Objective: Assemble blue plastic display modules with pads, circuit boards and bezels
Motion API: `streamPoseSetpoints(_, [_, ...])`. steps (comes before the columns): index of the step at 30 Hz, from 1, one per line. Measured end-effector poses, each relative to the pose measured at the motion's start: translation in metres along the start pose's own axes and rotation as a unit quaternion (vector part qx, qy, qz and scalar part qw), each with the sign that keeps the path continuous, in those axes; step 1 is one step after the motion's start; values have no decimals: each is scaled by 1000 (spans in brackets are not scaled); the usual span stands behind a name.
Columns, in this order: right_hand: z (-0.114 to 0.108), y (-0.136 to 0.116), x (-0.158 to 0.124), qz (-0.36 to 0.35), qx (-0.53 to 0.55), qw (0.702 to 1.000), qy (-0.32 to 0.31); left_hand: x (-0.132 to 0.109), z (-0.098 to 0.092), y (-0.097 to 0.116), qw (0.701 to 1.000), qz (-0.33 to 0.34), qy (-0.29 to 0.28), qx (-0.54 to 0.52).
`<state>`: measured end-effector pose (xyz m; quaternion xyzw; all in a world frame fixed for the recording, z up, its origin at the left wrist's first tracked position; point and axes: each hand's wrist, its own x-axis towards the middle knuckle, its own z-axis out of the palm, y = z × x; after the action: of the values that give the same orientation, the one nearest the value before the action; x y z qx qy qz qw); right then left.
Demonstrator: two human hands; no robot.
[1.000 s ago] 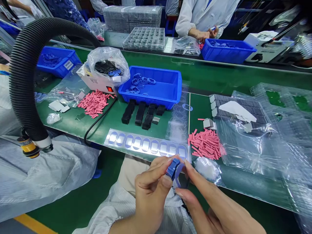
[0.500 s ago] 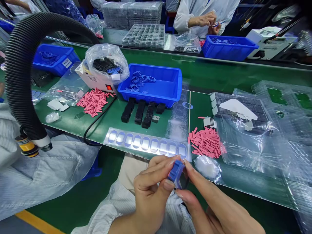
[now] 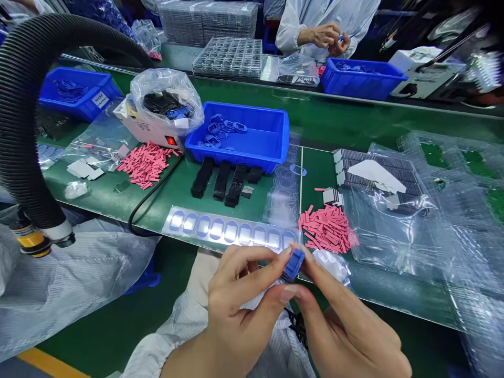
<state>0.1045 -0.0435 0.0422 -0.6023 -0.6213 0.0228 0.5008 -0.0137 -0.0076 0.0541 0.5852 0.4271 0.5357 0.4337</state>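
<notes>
Head view, from where I stand: the small blue part (image 3: 293,264) sits pinched near the close edge of the green surface (image 3: 177,189), left hand (image 3: 224,315) and right hand (image 3: 350,325) both closed to fingertip grips on it. I'd judge it light, stiff and rather smooth, best taken by its edges. The hands hide its sides and underside, and block part of the clear oval strip (image 3: 230,231) beyond.

At your ten o'clock, a ribbed black hose (image 3: 18,105) arches near a labelled blue bin (image 3: 74,107). Toward twelve, you have a clear compartmented tray (image 3: 228,56) before stacked clear trays (image 3: 208,23). A white-coated co-worker (image 3: 328,16) is at one, a white boxy unit (image 3: 427,79) at two, and a yellow floor stripe (image 3: 51,362) at eight.
</notes>
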Motion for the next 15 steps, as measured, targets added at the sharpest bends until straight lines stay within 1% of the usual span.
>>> streamPoseSetpoints(2, [1, 2, -1, -20, -23, 1000, -2, 5, -5, 4, 996, 50, -18, 72])
streamPoseSetpoints(4, [0, 4, -4, -38, -33, 999, -8, 9, -10, 7, 989, 77, -38, 119])
streamPoseSetpoints(7, [-2, 10, -7, -60, -28, 998, -23, 11, -14, 6, 983, 97, -69, 137])
streamPoseSetpoints(9, [-6, 16, -7, -66, 4, 997, -43, 10, -16, 4, 981, 114, -86, 131])
streamPoseSetpoints(10, [-7, 19, -6, -59, 35, 996, -59, 9, -16, 3, 980, 120, -94, 126])
streamPoseSetpoints(12, [-10, 23, -2, -15, 115, 988, -98, 8, -19, 2, 979, 124, -110, 116])
streamPoseSetpoints(15, [-12, 27, 6, 78, 232, 958, -147, 7, -22, 1, 978, 119, -136, 106])
